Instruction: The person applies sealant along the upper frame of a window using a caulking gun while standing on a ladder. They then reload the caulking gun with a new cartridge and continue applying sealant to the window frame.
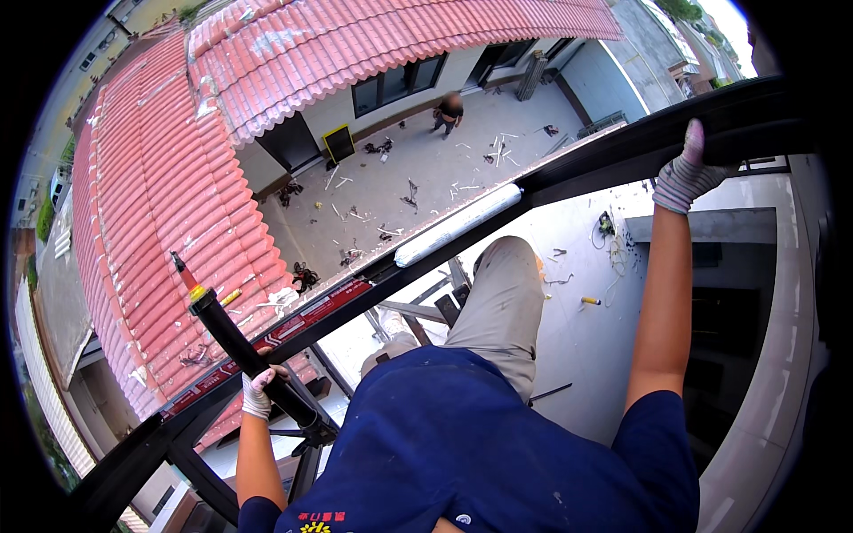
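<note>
My left hand (259,391), in a white glove with bare fingertips, is closed around the black barrel of a caulking gun (244,342). The gun tilts up and left; its front has a yellow collar and a reddish nozzle with a dark tip. Its handle end lies low, near my body. At the upper right, my right hand (691,176), in a striped glove, grips a long black metal frame beam (586,169), thumb up; its other fingers are partly hidden. Between my hands, a white sausage-shaped sealant pack (458,225) rests along the beam.
Red tiled roofs (169,222) spread beyond the beam. Far below, a person (448,113) stands in a courtyard (391,178) strewn with scraps. Under my leg (502,311) is a pale floor with a yellow-handled tool (590,301) and cords (613,249). Red label strips (311,311) line the beam.
</note>
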Motion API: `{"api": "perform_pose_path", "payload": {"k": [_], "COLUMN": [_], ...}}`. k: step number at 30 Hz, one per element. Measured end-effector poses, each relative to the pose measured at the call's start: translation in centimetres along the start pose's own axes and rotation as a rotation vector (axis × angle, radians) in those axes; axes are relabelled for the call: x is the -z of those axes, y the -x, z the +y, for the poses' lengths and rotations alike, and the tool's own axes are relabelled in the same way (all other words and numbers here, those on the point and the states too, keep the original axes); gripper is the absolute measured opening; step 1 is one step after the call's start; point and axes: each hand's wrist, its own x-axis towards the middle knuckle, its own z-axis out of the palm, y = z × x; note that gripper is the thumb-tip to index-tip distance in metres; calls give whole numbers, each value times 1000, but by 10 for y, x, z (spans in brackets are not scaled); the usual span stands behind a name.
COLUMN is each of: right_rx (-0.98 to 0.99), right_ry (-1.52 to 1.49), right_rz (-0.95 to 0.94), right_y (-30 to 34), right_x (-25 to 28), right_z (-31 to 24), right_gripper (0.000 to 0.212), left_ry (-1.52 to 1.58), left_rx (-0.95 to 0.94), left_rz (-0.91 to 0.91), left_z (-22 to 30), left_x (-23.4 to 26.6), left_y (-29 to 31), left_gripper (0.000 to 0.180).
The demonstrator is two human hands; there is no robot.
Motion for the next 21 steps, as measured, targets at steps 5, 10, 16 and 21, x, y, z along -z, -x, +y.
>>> {"api": "perform_pose_path", "payload": {"k": [5, 10, 16, 21], "right_rx": [38, 27, -37, -31], "right_ry": [32, 76, -4, -1], "right_rz": [-50, -40, -20, -15], "right_y": [-7, 0, 3, 1], "right_x": [10, 0, -5, -3], "right_z": [7, -7, -16, -13], "right_gripper": [80, 79, 78, 77], "left_ry": [10, -14, 5, 11], "left_rx": [4, -8, 1, 2], "left_rz": [6, 9, 4, 9], "left_z": [4, 2, 0, -3], "left_x": [-6, -3, -1, -2], "left_y": [0, 2, -1, -2], "left_gripper": [69, 68, 70, 70]}}
